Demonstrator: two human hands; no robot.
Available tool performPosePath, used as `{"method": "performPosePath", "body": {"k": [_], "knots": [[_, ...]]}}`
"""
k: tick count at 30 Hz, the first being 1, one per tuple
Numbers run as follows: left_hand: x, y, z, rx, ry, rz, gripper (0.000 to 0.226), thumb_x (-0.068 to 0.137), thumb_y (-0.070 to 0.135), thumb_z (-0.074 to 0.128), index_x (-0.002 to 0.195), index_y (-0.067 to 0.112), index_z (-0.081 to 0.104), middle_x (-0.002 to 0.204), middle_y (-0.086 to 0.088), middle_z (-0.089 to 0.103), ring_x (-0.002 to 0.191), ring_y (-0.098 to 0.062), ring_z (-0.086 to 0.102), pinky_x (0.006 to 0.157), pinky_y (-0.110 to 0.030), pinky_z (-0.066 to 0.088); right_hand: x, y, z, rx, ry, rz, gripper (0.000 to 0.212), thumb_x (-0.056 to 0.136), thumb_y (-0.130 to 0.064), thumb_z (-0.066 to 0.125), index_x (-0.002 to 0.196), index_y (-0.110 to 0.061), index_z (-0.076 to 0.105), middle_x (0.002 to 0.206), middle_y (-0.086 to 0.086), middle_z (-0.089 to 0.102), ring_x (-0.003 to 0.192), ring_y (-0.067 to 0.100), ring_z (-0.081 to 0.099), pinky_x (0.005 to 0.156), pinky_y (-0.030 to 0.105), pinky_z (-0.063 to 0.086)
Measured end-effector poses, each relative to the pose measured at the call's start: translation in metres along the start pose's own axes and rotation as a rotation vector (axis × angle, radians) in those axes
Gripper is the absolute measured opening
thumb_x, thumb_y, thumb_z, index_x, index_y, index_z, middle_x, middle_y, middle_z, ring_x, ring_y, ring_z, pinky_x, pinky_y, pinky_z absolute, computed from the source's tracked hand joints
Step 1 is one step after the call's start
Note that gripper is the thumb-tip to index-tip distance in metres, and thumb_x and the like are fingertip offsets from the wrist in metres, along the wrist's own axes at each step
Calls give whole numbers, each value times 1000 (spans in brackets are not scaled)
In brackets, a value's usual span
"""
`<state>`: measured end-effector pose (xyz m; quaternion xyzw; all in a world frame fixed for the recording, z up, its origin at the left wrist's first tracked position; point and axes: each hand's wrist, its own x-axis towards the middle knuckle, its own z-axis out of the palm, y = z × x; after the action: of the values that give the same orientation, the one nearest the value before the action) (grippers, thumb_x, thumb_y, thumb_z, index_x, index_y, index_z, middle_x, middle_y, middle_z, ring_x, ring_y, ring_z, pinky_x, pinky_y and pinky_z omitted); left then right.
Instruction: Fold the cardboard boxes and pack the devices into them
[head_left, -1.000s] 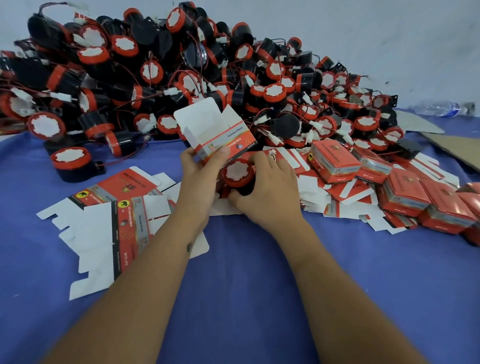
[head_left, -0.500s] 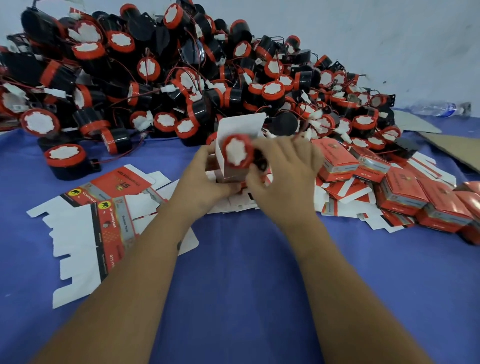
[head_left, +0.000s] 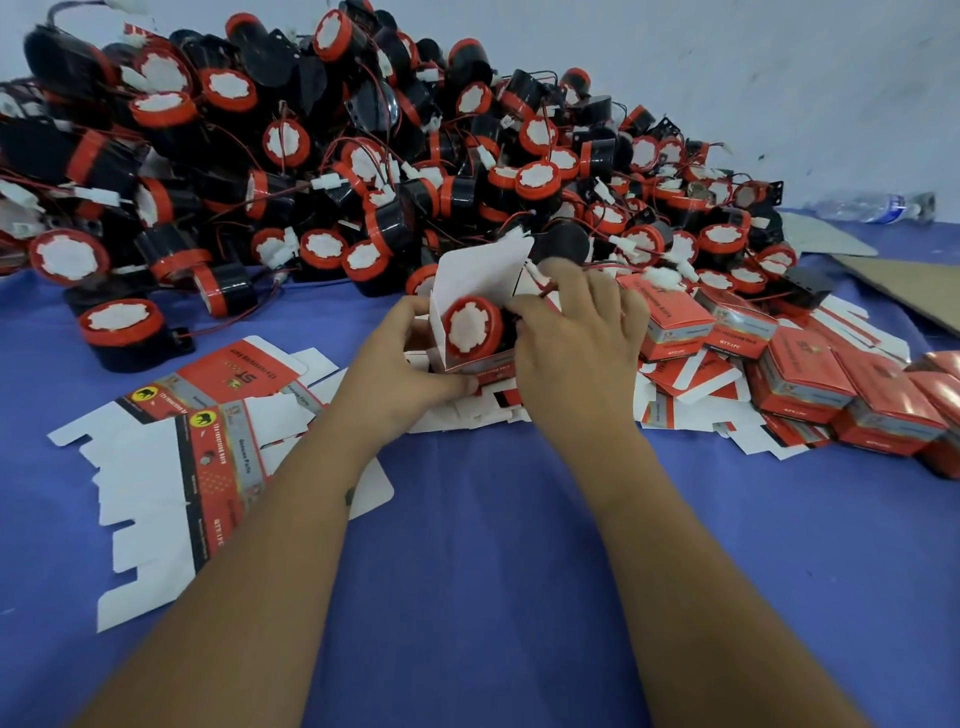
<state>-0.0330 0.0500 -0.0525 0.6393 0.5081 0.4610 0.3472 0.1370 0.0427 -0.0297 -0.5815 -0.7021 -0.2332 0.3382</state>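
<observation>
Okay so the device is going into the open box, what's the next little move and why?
Probably push the device fully in with the right hand and tuck its red wire behind it. Its red face sits at the mouth of the open box held by the left hand, and the white flap stands open.

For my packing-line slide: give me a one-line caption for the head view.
Left hand steadies an open box while the right hand seats a red-capped device inside.
</observation>
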Motion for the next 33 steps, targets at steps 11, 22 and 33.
{"method": "performPosePath", "body": {"k": [11, 22, 33], "knots": [[1, -4, 7, -12, -2, -42, 60, 76, 21, 84, 114, 45, 43, 115, 18, 62, 103, -4, 63, 86, -24, 51, -5, -10, 1, 62, -284, 123, 39, 98, -54, 36, 115, -39, 68, 165, 2, 10, 147, 29, 11, 116, 48, 4], [0, 0, 9, -18, 25, -82, 65, 78, 23, 84, 129, 33, 46, 122, 13, 62, 108, -7, 61, 92, -29, 51, -4, -21, -2, 67, 33, 58, 28, 91, -36, 55, 82, -16, 73, 96, 5, 59, 92, 23, 51, 85, 37, 31], [3, 7, 20, -73, 205, -145, 39, 97, 47, 55, 132, 33, 43, 115, 16, 56, 106, -11, 56, 75, -18, 41, -10, -19, 6, 460, -328, 86, 22, 100, -38, 44, 93, -25, 60, 69, -7, 59, 63, 11, 55, 57, 31, 44]]}}
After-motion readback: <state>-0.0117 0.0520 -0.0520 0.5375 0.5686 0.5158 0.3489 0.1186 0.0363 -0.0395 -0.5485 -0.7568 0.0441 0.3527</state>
